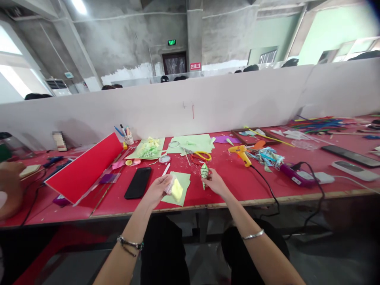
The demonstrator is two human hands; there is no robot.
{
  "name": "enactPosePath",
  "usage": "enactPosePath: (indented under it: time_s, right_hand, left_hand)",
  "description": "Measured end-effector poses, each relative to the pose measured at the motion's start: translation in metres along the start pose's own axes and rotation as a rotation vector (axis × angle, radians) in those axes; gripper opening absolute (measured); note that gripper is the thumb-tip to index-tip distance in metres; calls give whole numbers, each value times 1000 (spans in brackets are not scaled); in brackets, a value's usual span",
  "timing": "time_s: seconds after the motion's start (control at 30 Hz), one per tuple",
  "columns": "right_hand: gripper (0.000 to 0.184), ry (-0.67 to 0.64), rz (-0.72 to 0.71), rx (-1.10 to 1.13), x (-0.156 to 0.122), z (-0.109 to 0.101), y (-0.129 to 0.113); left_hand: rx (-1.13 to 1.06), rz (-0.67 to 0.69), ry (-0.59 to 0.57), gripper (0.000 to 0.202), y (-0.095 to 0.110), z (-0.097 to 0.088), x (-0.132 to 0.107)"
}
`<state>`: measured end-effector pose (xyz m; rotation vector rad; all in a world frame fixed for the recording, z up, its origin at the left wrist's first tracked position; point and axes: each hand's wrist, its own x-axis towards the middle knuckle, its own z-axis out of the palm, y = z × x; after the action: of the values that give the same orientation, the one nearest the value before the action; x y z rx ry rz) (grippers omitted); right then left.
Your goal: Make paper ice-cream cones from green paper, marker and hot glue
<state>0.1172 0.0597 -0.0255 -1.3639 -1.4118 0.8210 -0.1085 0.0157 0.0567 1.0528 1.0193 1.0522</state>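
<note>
My left hand pinches a small clear plastic bag with soft pale-yellow stuff in it, held above light-green paper sheets. In my right hand is a small green cone with a dark grid pattern, upright with its point down; its lower part is partly behind the fingers. Beyond the hands lie yellow-handled scissors and a thin white stick. A slim white tool rests just past my left hand.
A black phone lies to the left, before a standing red board. On the right are a yellow glue gun with its cord over the table edge, shredded blue scraps and a purple power strip. Another person's arm shows far left.
</note>
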Motion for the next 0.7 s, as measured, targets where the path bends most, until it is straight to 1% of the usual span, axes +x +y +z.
enactPosePath:
  time_s: [0.03, 0.1, 0.17, 0.2, 0.23, 0.3, 0.37, 0.43, 0.53, 0.7]
  right_hand:
    - [46, -23, 16, -41, 0, -2, -3]
    - [51, -53, 20, -135, -5, -6, -17]
    - [55, -49, -25, -192, -16, -8, -39]
    - [53, -51, -66, -203, -23, -8, -51]
    - [48, -74, -136, -206, -31, -7, -63]
    - [35, -227, -444, -149, -45, -2, -81]
    - [30, -276, -595, -86, -55, 3, -91]
    - [24, -259, -646, -64, -60, 7, -92]
    - [16, -196, -684, -95, -63, 9, -85]
    - [13, -2, -760, -124, -69, 9, -75]
  left_hand:
    - [-9, 14, -11, 34, -2, 3, 1]
    - [-24, 41, -44, 37, -5, 9, 1]
    - [-35, 54, -83, 42, -7, 15, 0]
    - [-40, 52, -101, 43, -8, 19, 0]
    - [-46, 47, -116, 42, -9, 22, 0]
    - [-68, 31, -130, 40, -14, 29, 1]
    - [-110, 22, -114, 40, -20, 35, 3]
    - [-159, 16, -79, 42, -27, 41, 3]
    - [-224, -5, -37, 43, -34, 49, 0]
    - [-304, -34, -30, 38, -34, 59, -10]
